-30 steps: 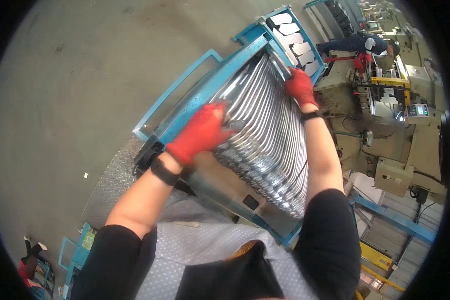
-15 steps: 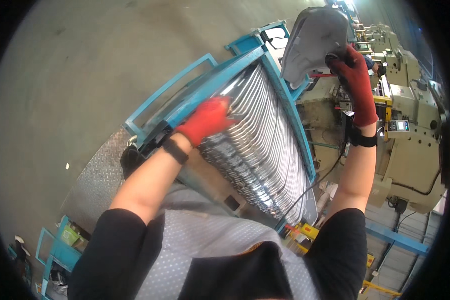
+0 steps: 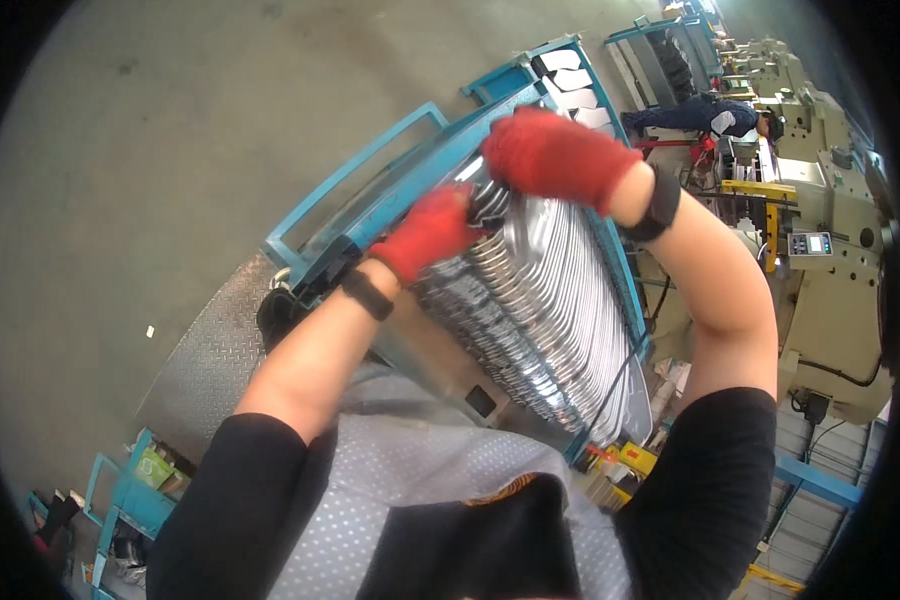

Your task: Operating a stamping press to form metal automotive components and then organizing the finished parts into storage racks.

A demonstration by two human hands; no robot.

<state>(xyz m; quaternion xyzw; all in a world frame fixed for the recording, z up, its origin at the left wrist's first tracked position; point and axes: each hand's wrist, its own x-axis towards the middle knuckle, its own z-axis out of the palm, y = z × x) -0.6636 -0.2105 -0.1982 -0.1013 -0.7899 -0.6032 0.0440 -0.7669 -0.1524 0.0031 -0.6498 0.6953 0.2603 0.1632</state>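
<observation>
A teal metal rack [image 3: 622, 262] holds a dense row of thin, shiny stamped metal panels [image 3: 582, 300] standing on edge. My right hand [image 3: 562, 158], in a red glove, is closed over the far end of the row. From it a grey metal panel [image 3: 522, 228] hangs, blurred, down among the others. My left hand [image 3: 428, 234], also red-gloved, is at the left side of the row, close to that panel. Its fingers look curled, their tips hidden at the panels' edges, so what they grip cannot be made out.
Behind stands another teal rack with pale panels [image 3: 570, 80]. Beige machines [image 3: 832, 285] line the right side, where a person in dark clothes [image 3: 715, 116] is farther off. A dark cable [image 3: 610, 385] crosses the near right end of the row. Tread plate [image 3: 205, 345] lies at left.
My right hand has swung left and down from the raised position, bringing the grey panel to the row's far end. My left hand has shifted slightly right and stays beside the row.
</observation>
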